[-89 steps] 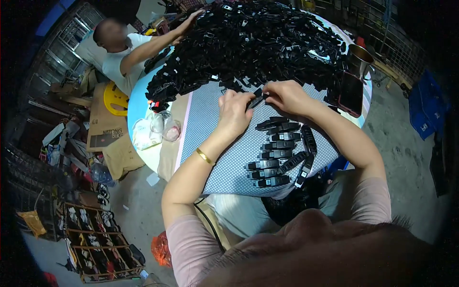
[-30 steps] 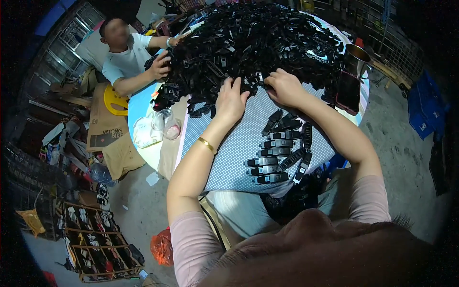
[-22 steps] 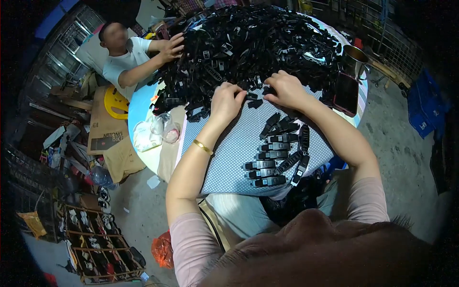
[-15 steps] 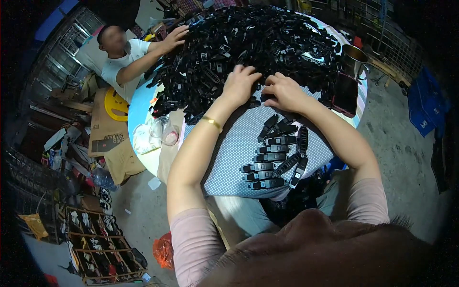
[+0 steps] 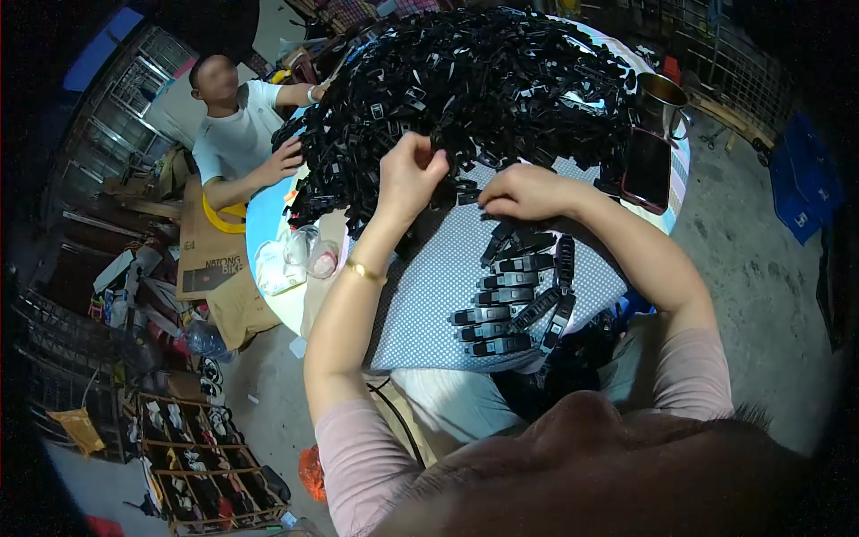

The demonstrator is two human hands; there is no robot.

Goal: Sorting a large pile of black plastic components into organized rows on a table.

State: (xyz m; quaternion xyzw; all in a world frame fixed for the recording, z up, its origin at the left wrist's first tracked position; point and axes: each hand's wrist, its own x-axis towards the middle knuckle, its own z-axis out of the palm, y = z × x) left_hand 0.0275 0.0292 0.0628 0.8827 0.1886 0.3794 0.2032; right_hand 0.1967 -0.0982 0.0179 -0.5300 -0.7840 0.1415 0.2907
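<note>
Left hand (image 5: 410, 174) is raised at the near edge of the heap of black plastic pieces (image 5: 474, 89), fingers pinched shut on what looks like one small black piece. Right hand (image 5: 523, 191) lies curled, palm down, just beside it at the foot of the heap; whether it grips anything cannot be told.

Just below the right hand, a row of sorted black pieces (image 5: 514, 295) lies side by side on the dotted cloth (image 5: 429, 295).

Risks, as judged: the heap stands steep right above both hands, so pulling a piece from its base could bring others sliding onto the neat row. The row runs close to the near rim of the table (image 5: 268, 224), and a brush of the right forearm could push pieces off.

Beyond the right hand, a dark phone (image 5: 646, 168) and a metal cup (image 5: 660, 98) sit near the heap. Beyond the left hand, a seated co-worker (image 5: 237, 134) reaches into the far side. Clutter, cardboard and a rack cover the concrete floor (image 5: 752, 233) around.
</note>
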